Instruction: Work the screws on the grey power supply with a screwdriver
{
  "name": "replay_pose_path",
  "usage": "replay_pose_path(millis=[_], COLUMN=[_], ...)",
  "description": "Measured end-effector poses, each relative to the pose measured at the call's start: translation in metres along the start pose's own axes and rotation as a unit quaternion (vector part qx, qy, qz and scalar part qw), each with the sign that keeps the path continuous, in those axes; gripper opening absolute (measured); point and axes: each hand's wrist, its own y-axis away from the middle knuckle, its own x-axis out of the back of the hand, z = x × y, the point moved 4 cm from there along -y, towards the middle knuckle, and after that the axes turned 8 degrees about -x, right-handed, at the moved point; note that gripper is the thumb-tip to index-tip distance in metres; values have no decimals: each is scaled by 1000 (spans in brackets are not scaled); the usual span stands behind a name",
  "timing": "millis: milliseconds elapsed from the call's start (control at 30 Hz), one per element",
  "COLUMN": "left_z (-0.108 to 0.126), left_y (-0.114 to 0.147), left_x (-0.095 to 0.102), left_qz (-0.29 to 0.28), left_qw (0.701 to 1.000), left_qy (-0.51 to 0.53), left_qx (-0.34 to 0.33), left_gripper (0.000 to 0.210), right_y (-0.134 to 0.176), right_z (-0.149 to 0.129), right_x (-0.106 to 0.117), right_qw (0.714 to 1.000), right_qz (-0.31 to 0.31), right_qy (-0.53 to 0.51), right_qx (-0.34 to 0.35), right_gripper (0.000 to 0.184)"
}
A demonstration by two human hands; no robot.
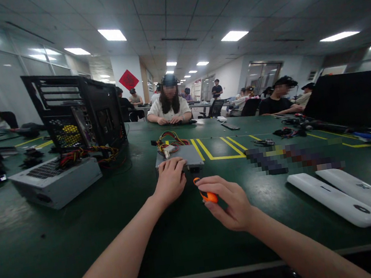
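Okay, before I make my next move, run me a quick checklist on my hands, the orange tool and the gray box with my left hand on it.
1. Left hand on the gray box: ok, fingers lie over its near left part.
2. Left hand's grip firm: cannot tell, pressure does not show.
3. Orange tool in the right hand: ok, held between thumb and fingers.
4. Wires clear of the right hand: ok, bunched toward the box's far side.
5. Tool touching the box: not ok if contact is needed, they look apart.
6. Tool's tip sound: cannot tell, too small and blurred.
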Motion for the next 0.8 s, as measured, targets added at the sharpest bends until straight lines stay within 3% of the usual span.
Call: replay_pose_path(millis=[133,333,533,667,800], left_z=[0,-1,0,-1,-1], left_y=[0,0,0,0,-1], left_x=[0,-2,0,-1,-2], left_qz=[3,7,3,-1,-2], left_qw=[1000,1000,1000,1000,1000], left_qy=[3,2,3,6,3], left_qx=[-1,0,2,6,6], left_gripper=[37,36,37,38,38], right_y=[1,1,3,3,1], right_z=[4,0,2,1,0], right_x=[-3,-7,-6,-7,-7], right_qw=[999,998,1000,999,999], right_qz=[16,-58,13,-14,-42], right_qy=[-20,14,6,-29,7], right_qx=[-25,16,8,5,15], right_gripper=[27,34,29,34,36])
